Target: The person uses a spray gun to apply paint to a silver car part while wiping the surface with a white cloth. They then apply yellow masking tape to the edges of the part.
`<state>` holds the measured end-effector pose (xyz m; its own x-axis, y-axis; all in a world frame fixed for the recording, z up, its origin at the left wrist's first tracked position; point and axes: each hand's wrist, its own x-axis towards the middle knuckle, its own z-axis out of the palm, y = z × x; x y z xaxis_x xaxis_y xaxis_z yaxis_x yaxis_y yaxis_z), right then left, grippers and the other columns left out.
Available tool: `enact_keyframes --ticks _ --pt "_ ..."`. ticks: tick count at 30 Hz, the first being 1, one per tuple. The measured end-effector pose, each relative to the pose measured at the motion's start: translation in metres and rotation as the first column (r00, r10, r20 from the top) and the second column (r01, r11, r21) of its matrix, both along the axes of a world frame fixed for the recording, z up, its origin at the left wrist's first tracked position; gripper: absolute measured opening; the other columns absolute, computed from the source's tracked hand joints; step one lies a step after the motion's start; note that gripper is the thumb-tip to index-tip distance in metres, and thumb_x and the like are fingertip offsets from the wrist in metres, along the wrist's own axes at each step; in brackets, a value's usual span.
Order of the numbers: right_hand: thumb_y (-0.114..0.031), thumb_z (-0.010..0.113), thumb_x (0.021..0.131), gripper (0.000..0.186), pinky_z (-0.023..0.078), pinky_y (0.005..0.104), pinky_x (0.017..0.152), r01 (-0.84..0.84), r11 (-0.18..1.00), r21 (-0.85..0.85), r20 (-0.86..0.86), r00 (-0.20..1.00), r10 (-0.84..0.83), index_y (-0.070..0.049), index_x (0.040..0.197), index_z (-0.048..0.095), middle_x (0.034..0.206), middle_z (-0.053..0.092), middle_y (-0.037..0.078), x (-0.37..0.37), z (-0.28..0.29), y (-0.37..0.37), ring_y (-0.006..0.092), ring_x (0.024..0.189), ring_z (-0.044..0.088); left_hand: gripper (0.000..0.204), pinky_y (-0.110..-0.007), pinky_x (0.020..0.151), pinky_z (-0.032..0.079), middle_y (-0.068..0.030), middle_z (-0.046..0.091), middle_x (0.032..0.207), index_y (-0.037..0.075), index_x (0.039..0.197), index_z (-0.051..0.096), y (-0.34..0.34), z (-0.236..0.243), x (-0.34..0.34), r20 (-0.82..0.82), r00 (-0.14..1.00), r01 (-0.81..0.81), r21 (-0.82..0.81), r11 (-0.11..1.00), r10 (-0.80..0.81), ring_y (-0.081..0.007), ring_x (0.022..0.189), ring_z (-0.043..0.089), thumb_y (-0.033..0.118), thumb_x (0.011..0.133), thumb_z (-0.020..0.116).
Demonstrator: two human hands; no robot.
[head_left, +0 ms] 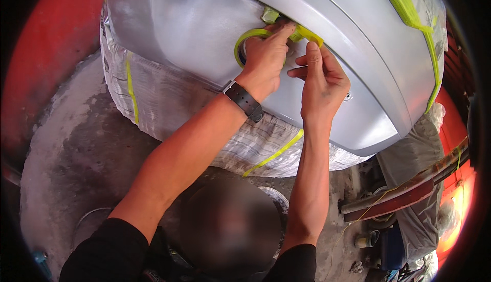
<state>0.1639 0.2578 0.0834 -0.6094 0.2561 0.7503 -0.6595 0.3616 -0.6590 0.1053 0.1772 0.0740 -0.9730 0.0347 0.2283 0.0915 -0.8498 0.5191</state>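
A silver-grey car body panel (199, 31) fills the upper middle, with a raised curved edge along its far side. My left hand (265, 59), a black watch on its wrist, is closed at a roll of yellow-green masking tape (238, 51). Its fingertips press near a recess under that edge and are partly hidden. From there a short strip of the tape (310, 35) runs right to my right hand (326, 80), whose thumb and forefinger pinch its end. Another piece of tape (270, 15) sticks at the recess just beyond my left fingers.
Masking film (174, 98) wraps the body below the panel, held by yellow-green tape strips (276, 153). More tape (404, 5) borders film at upper right. A red body part (56, 31) stands left. At right are a curved dark red bar (394, 200), grey cloth (417, 179) and a can (364, 240).
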Motion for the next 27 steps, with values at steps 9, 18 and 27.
enact_keyframes --ticks 9,18,27 --pt "-0.016 0.076 0.096 0.024 0.049 0.0264 0.054 -0.071 0.876 -0.477 -0.04 0.997 0.059 0.007 0.096 0.073 0.076 0.069 0.01 -0.023 -0.006 -0.015 0.0155 0.054 0.061 0.018 -0.027 0.057 0.047 -0.003 0.065 0.1 0.002 0.107 0.067 -0.003 0.004 0.005 0.006 1.0 0.024 0.042 0.999 -0.024 -0.011 0.083 0.06 0.015 0.096 0.071" --pt "-0.012 0.076 0.093 0.019 0.048 0.0278 0.05 -0.158 0.768 -0.621 -0.118 0.987 0.107 0.005 0.089 0.07 0.075 0.069 0.01 -0.045 -0.011 -0.018 0.0152 0.051 0.058 0.02 -0.027 0.067 0.042 0.0022 0.057 0.09 0.008 0.103 0.069 -0.001 0.005 0.008 0.011 1.0 -0.016 0.004 1.0 0.016 -0.0091 0.077 0.051 0.023 0.092 0.077" --pt "-0.01 0.073 0.094 0.016 0.048 0.0283 0.05 -0.261 0.654 -0.71 -0.167 0.965 0.203 0.005 0.089 0.07 0.075 0.068 0.009 -0.052 -0.009 -0.015 0.0152 0.05 0.058 0.017 -0.028 0.056 0.045 -0.0001 0.058 0.086 0.004 0.104 0.068 0.003 0.006 0.008 0.025 0.998 -0.051 -0.064 0.997 0.052 -0.0104 0.065 0.051 0.02 0.097 0.071"
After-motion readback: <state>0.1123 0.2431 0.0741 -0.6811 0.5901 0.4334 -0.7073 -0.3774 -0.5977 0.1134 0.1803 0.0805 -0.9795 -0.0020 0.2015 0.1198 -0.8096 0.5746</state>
